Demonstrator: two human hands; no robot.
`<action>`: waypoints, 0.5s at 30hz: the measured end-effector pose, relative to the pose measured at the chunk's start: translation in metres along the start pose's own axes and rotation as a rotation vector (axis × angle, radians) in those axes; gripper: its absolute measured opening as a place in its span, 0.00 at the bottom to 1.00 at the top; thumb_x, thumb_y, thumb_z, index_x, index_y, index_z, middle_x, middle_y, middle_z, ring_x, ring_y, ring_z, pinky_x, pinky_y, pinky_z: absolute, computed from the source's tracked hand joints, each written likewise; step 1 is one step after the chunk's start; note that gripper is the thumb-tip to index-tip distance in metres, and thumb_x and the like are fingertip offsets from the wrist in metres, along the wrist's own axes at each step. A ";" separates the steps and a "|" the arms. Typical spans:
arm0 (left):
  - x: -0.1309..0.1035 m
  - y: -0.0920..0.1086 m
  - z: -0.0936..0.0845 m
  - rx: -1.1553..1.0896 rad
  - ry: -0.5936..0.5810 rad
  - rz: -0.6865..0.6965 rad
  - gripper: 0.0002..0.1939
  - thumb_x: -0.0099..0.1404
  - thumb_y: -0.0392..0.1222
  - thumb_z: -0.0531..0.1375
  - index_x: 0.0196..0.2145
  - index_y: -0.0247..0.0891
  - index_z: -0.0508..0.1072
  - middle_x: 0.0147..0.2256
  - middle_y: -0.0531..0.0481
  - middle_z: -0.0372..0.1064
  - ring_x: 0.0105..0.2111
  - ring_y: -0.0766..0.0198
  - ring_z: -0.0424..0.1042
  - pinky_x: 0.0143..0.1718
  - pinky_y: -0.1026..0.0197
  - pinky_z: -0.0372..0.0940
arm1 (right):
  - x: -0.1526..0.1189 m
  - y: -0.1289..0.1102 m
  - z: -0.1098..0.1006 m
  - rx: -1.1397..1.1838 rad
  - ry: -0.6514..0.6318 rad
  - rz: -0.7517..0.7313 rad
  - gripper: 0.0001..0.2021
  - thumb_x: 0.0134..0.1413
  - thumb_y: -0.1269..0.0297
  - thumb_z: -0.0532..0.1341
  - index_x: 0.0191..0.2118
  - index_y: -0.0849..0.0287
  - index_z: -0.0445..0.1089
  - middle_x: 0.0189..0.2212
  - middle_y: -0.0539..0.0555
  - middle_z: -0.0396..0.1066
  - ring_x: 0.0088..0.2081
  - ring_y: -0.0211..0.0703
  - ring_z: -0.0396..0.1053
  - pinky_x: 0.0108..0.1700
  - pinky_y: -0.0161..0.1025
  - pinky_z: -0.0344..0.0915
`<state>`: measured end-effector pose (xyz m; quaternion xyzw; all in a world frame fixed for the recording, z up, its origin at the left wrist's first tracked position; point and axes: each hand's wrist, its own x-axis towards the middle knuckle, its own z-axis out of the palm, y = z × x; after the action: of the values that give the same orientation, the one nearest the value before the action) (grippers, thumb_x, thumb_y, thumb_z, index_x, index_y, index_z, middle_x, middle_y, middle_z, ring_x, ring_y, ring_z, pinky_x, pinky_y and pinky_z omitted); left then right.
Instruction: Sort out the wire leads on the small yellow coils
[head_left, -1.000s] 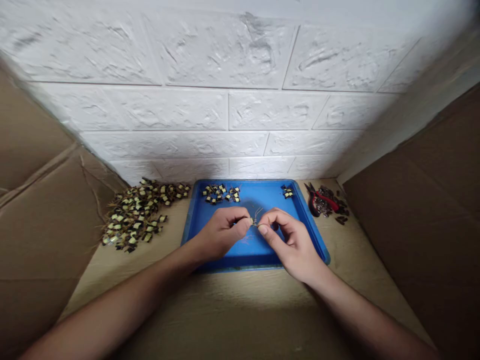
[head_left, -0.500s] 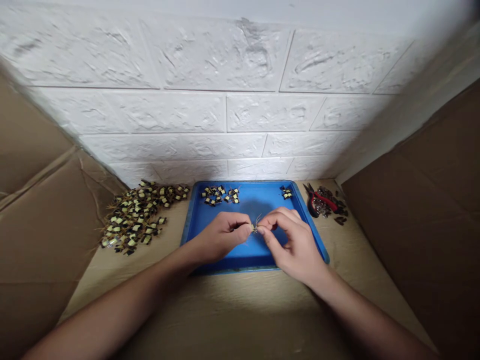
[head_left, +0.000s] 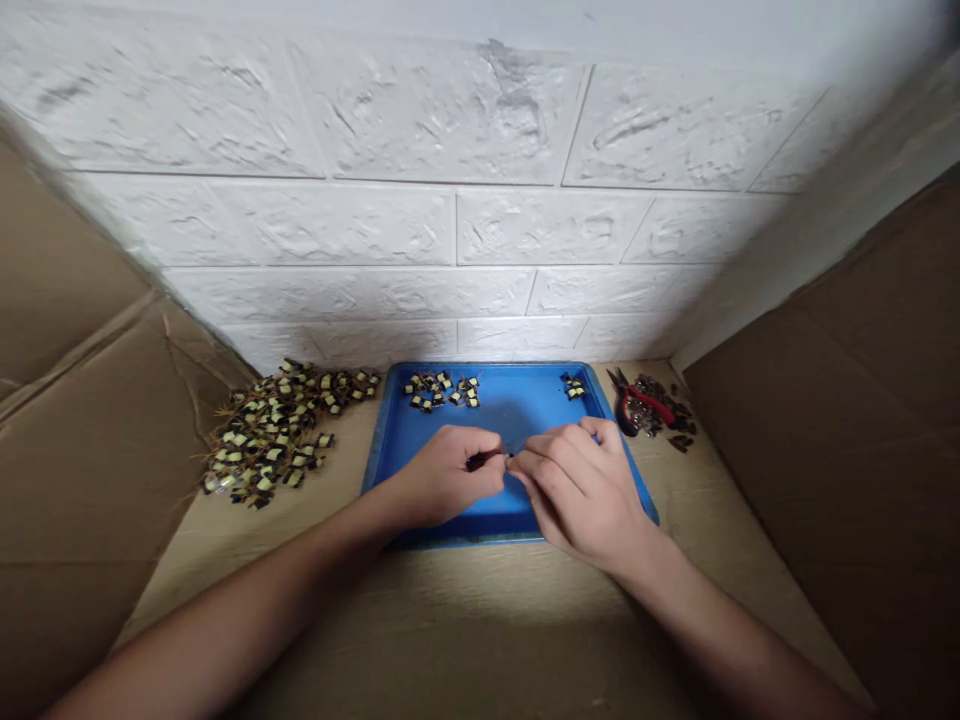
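seen pinching a small component, mostly hidden, with left hand and right hand above the near half of blue tray; probably light, firm-bodied, delicate at the ends; best gripped gently around the body.

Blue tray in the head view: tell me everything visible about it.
The blue tray looks like plastic: shallow, rectangular, with rounded corners and a raised rim. It lies flat on the pale table, its far edge towards the white wall. Small black-and-yellow coils sit inside, more at far left than at far right. The left hand and right hand are over it, hiding part of it; whether they touch it is unclear.
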<state>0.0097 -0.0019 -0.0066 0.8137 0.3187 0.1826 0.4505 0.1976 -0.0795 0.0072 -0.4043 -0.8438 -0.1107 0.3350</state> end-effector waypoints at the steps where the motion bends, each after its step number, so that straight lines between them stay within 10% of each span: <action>1: -0.001 0.001 0.000 -0.009 0.005 0.000 0.15 0.63 0.38 0.52 0.20 0.36 0.54 0.22 0.58 0.47 0.25 0.70 0.51 0.27 0.63 0.46 | 0.000 -0.001 0.001 0.076 0.005 0.037 0.06 0.63 0.74 0.60 0.44 0.59 0.70 0.38 0.55 0.77 0.37 0.46 0.70 0.43 0.48 0.56; 8: -0.005 0.007 -0.005 -0.236 0.011 0.007 0.17 0.69 0.47 0.52 0.24 0.36 0.61 0.23 0.57 0.54 0.25 0.70 0.54 0.27 0.64 0.50 | 0.002 0.004 0.008 0.909 0.026 0.824 0.07 0.63 0.62 0.62 0.34 0.57 0.71 0.28 0.49 0.66 0.31 0.39 0.63 0.35 0.39 0.59; 15: -0.007 0.005 -0.007 -0.282 -0.035 0.039 0.17 0.70 0.46 0.53 0.25 0.35 0.65 0.23 0.56 0.58 0.25 0.69 0.57 0.28 0.65 0.52 | 0.002 0.009 0.016 1.337 -0.069 1.025 0.07 0.52 0.60 0.71 0.33 0.58 0.78 0.27 0.49 0.72 0.28 0.36 0.63 0.32 0.36 0.60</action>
<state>0.0029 -0.0045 0.0014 0.7516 0.2660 0.2201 0.5621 0.1962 -0.0650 -0.0043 -0.4570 -0.4535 0.5906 0.4865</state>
